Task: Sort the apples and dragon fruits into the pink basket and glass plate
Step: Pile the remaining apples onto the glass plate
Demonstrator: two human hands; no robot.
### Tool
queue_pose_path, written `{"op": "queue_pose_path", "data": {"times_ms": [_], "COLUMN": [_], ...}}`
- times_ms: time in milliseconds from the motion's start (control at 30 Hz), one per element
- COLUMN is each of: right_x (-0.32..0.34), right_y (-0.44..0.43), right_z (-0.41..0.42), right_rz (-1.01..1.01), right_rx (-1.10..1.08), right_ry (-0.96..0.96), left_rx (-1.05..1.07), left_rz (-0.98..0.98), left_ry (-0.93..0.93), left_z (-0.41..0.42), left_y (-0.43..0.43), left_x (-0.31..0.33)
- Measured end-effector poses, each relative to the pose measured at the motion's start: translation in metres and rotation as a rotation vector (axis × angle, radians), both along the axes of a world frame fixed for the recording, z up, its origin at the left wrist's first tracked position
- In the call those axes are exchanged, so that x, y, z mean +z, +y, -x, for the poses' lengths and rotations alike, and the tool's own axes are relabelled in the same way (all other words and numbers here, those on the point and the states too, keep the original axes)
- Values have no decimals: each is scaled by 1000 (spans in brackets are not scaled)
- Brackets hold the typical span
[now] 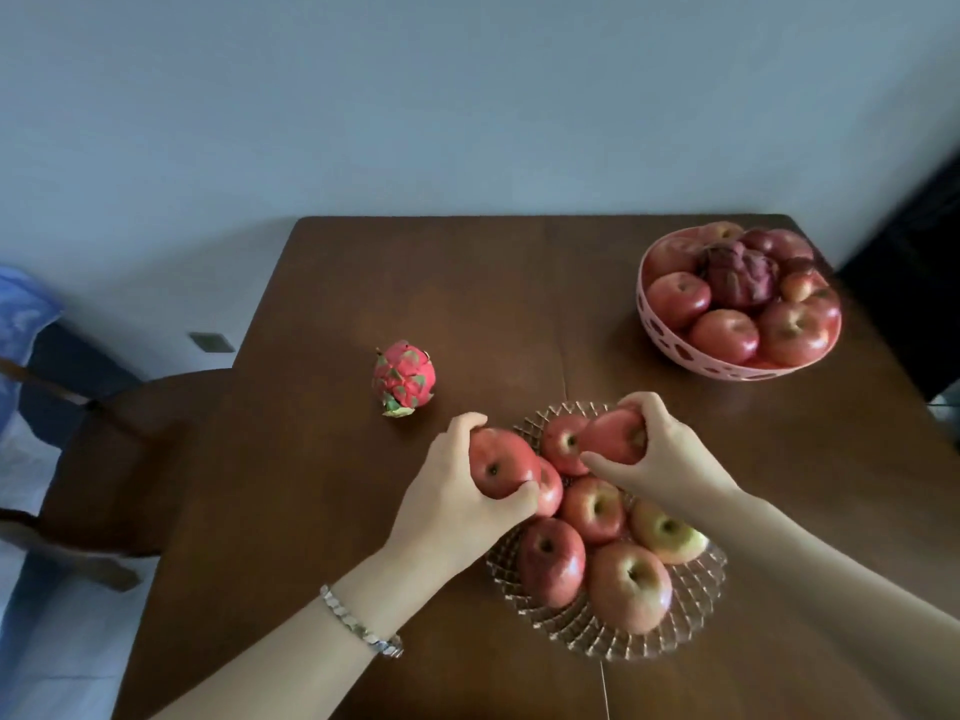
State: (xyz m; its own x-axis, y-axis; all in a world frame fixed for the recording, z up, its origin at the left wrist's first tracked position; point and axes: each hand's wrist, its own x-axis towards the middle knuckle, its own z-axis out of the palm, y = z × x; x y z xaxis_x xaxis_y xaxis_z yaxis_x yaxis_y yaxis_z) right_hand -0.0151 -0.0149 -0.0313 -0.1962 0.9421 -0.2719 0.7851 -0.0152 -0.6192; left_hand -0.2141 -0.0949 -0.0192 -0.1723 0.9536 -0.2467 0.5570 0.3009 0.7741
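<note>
A glass plate (576, 634) sits near the table's front, holding several red apples (628, 584). My left hand (457, 491) grips a red apple (498, 465) at the plate's left rim. My right hand (660, 449) grips another red apple (613, 436) over the plate's far side. A pink dragon fruit (404, 377) stands alone on the table, left of the plate. At the back right, the pink basket (670, 340) holds several apples (724, 335) and a dark dragon fruit (737, 275).
The brown wooden table (467, 293) reaches to a pale wall at the back. A dark wooden chair (119, 433) stands at the left. Something dark (914, 283) stands beyond the table's right edge. A silver bracelet (358, 623) is on my left wrist.
</note>
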Motion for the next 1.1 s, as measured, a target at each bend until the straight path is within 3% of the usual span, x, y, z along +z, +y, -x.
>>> {"op": "queue_pose_path", "data": {"times_ms": [267,467,667,833,933,1100], "right_x": [-41,-43,-33,-32,-34,-37], "right_y": [-12,2,24,26,24,28], "right_z": [-2,0,4,0,-3,-4], "right_rz": [-1,152,264,158,79,153], "right_rx": [209,49,63,170,263,317], "right_ry": [22,149,146,162,157,168], "left_rx": [-65,-138,-38,-101,-126,26], "left_rz": [84,148,121,209,250,339], "left_ry": [145,232,192,192,284,223], "left_z": [-47,-76,-91,-98,-107,-112], "left_y": [-14,-6,4,7,8,8], "left_x": [0,-12,-23,-24,-28,-35]}}
